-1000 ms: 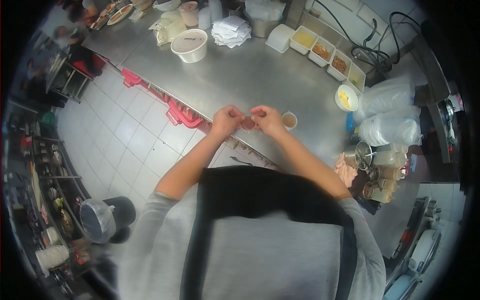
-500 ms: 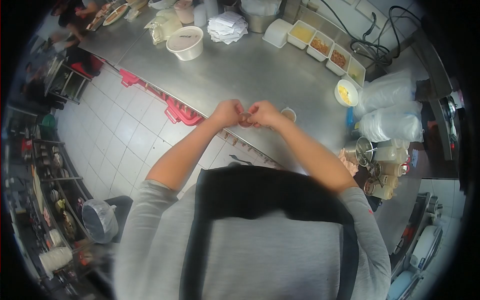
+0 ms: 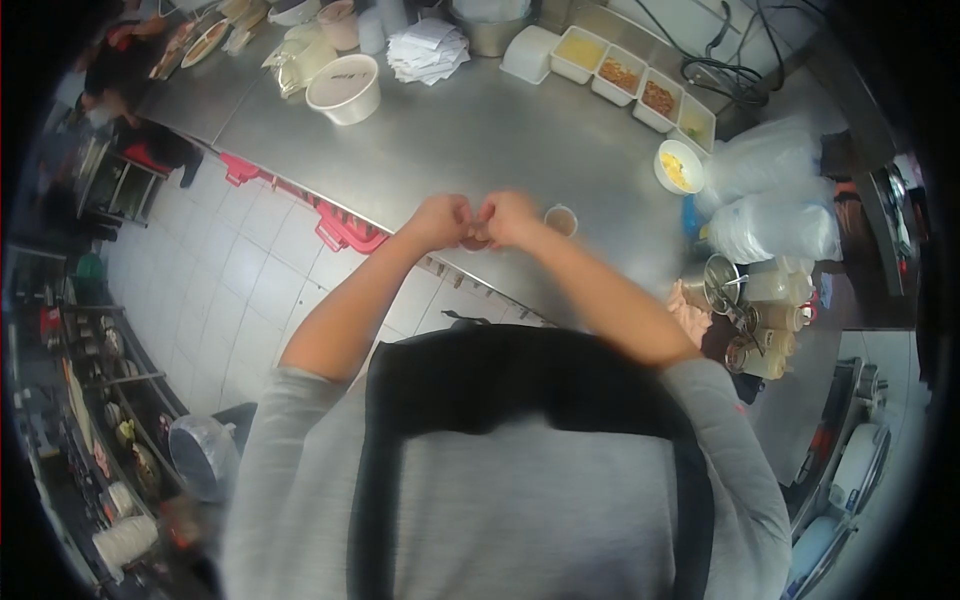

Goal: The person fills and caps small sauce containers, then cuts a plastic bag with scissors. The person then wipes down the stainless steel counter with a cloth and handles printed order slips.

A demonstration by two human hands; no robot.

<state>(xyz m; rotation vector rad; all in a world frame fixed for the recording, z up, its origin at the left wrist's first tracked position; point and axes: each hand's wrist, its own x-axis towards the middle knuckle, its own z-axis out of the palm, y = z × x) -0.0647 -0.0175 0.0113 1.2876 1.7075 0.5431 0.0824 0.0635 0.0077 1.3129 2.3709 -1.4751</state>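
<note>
Both hands, left hand (image 3: pixel 437 221) and right hand (image 3: pixel 510 217), are pinching a small sauce cup (image 3: pixel 474 240) between them in a narrow grip, steadying it just above the bench (image 3: pixel 500 140) edge. A second filled cup (image 3: pixel 560 219) is sitting just beside the right hand, within easy reach.

The counter (image 3: pixel 500 140) across the upper frame is brushed metal with a dull sheen. The bags (image 3: pixel 780 210) at right are thin, glossy plastic. The floor (image 3: pixel 240 290) at left is smooth pale tile.

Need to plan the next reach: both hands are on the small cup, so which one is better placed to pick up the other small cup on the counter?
Probably the right hand: the other small cup stands just beside it, with the left hand farther off.
</note>
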